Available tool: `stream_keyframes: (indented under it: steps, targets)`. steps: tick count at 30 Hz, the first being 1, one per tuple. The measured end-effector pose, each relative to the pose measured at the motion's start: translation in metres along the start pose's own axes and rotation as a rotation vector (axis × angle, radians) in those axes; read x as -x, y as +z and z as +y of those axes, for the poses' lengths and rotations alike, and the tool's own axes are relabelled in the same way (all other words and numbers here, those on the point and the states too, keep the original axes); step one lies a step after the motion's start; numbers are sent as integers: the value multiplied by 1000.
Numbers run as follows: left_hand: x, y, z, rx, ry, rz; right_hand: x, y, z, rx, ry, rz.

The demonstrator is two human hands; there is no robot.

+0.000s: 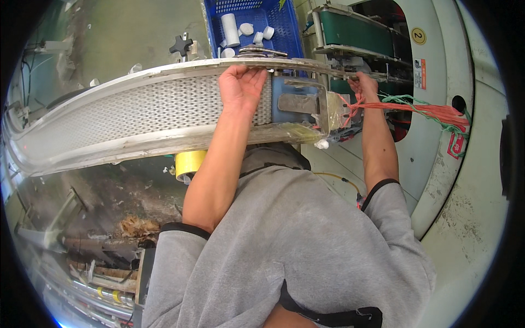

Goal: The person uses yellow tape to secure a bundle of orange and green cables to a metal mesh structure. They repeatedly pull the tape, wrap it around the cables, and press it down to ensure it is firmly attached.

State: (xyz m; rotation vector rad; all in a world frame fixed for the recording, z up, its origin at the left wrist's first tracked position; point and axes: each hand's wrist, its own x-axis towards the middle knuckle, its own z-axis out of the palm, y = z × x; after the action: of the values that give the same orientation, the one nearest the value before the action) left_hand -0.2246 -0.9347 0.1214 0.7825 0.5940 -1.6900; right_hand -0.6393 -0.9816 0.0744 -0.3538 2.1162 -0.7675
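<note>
A conveyor with a pale mesh belt curves across the view in front of me. Along its far edge runs a long side rail. My left hand reaches over the belt, palm turned up, with its fingers bent against that rail. Farther right, beside the machine opening, my right hand has its fingers closed at the rail's right end; the fingertips are partly hidden. Red strings pass across my right wrist. A blue plate with a metal bracket lies between the hands at the belt's end.
Behind the rail stands a blue crate with white cylinders and caps. A black star knob rises left of it. A green belt sits in the pale machine housing. Yellow tape hangs below the conveyor's near edge.
</note>
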Motion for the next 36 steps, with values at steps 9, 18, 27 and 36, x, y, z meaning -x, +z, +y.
stream_keyframes:
  steps: [9, 18, 27, 36]
  targets:
    - [-3, -5, 3, -9, -24, -38, -22, 14, 1, 239, 63, 50]
    - [-5, -6, 4, -3, -21, -58, 4, 8, -8, 316, 133, -44]
    - [-4, -6, 6, 29, -47, -21, 16, -1, -7, 61, 144, -173]
    - [-5, -9, 6, 31, -46, -21, -5, 17, -21, 224, 224, -117]
